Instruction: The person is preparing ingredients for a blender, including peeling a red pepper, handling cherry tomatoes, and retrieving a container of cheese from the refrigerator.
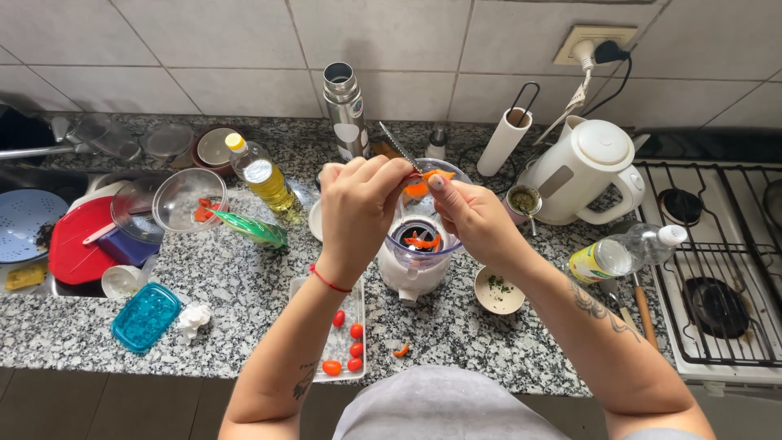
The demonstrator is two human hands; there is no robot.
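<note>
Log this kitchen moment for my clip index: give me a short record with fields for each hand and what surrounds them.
left hand: grips a knife
right hand: pinches an orange pepper piece
below hands: white chopper bowl with orange pieces inside
counter front: white tray of cherry tomatoes
right side: white kettle, gas stove
left side: oil bottle

Both forearms angle in from bottom, converging mid-frame. Left hand (356, 213) raised, wrist bent, fingers curled tight in a closed grip, red cord on wrist. Right hand (472, 218) beside it, nearly touching, fingers pinched, forearm tattooed.
</note>
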